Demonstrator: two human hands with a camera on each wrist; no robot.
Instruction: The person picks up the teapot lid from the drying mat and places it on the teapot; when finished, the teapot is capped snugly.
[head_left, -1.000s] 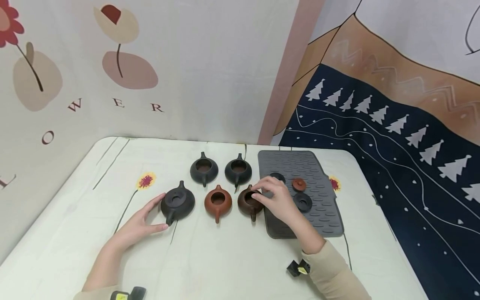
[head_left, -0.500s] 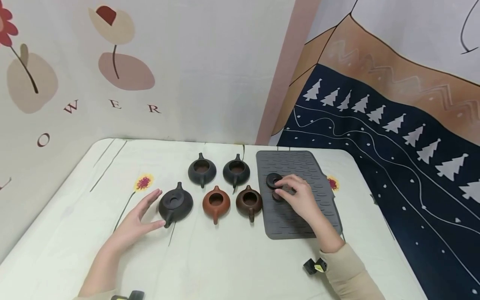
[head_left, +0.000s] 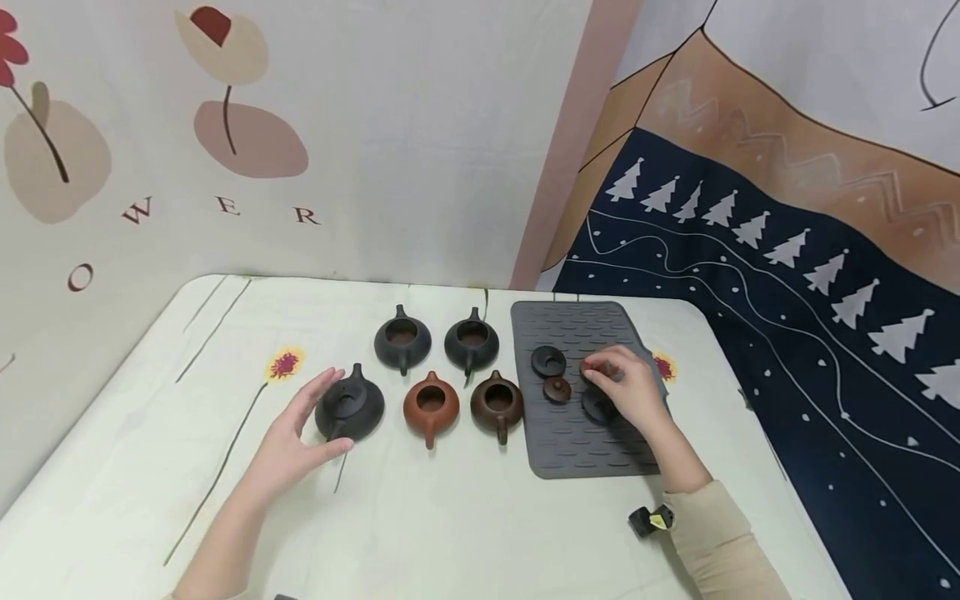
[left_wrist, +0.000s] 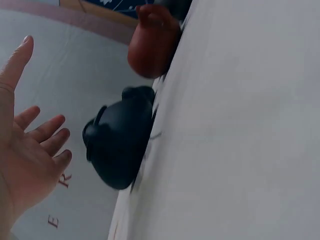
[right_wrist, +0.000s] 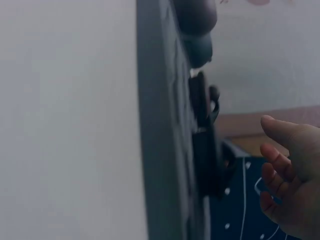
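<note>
My left hand [head_left: 296,442] curves around the near side of a black teapot [head_left: 350,406] that has its lid on, fingers and thumb spread wide. In the left wrist view this hand is apart from the black teapot [left_wrist: 120,140], holding nothing. Over the grey mat, my right hand [head_left: 628,387] has its fingertips right at a reddish lid [head_left: 587,367], which they mostly cover. Nothing shows between the loosely bent fingers in the right wrist view. A black lid [head_left: 597,407] lies just beneath the hand. To its left are a brown lid [head_left: 557,390] and another black lid [head_left: 549,361].
Lidless teapots stand left of the grey mat [head_left: 562,454]: a reddish one [head_left: 431,408] and a brown one [head_left: 497,407] in front, two black teapots [head_left: 402,340] [head_left: 472,340] behind. A patterned cloth wall rises behind the white table [head_left: 420,525].
My right hand moved from the brown teapot rightward over the mat, and the brown lid now lies beside the black one there. My left hand stayed around the lidded black teapot.
</note>
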